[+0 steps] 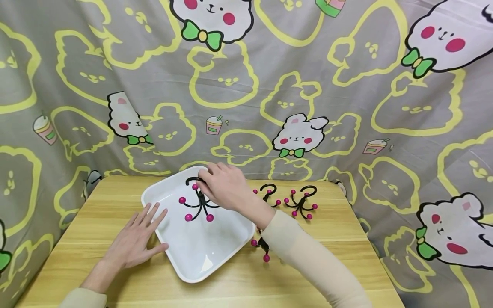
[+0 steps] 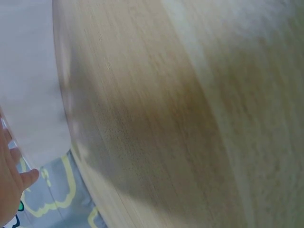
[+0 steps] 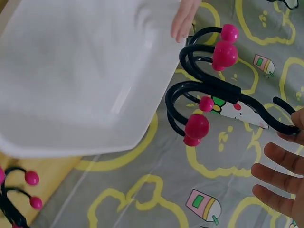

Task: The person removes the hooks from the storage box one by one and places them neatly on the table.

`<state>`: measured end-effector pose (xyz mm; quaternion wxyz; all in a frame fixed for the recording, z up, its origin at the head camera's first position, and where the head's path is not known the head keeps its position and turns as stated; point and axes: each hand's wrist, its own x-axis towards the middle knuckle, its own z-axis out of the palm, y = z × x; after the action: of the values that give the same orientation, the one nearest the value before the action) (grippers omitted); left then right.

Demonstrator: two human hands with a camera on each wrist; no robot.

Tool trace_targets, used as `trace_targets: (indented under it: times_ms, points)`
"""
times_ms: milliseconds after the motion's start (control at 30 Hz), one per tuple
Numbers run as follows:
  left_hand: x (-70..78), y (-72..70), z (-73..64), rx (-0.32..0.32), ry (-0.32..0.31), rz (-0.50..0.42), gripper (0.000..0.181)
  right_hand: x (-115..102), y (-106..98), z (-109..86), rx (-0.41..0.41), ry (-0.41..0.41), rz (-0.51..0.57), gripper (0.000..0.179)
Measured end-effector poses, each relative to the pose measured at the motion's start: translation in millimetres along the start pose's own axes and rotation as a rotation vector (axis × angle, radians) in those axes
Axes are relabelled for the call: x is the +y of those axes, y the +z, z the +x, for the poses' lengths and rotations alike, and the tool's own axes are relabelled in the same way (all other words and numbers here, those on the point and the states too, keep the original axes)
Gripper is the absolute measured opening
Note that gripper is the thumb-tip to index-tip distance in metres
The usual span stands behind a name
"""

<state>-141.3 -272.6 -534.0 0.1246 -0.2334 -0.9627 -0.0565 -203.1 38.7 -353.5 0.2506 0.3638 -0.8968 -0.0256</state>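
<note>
My right hand (image 1: pixel 227 188) pinches the curved top of a black multi-arm hanging hook (image 1: pixel 202 200) with pink ball tips, over the far part of a white tray (image 1: pixel 198 256). In the right wrist view, the right hand's fingers (image 3: pixel 273 175) show at the right side, and the held hook (image 3: pixel 218 90) extends left from them beside the tray wall. My left hand (image 1: pixel 135 241) has its fingers spread at the tray's left rim, fingertips overlapping it. Only part of the left hand (image 2: pixel 12 180) shows in the left wrist view.
Right of the tray on the wooden table (image 1: pixel 331 265) lie more such hooks: one at the far right (image 1: pixel 301 202), one beside it (image 1: pixel 267 197), and a nearer one (image 1: pixel 263 244) partly hidden by my right forearm. A patterned grey curtain (image 1: pixel 231 119) hangs behind the table.
</note>
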Motion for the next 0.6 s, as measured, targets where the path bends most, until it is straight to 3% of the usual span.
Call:
trace_targets:
  times_ms: [300,600]
  points:
    - [0.7,-1.8,-1.0,-0.024,-0.022,-0.011,0.099,11,-14,-17.6,-0.025,-0.046,0.024,0.023]
    - [0.2,-1.1,-1.3,-0.014,-0.015,-0.017,0.098,24,-28,-37.2,0.043,-0.046,0.028,0.023]
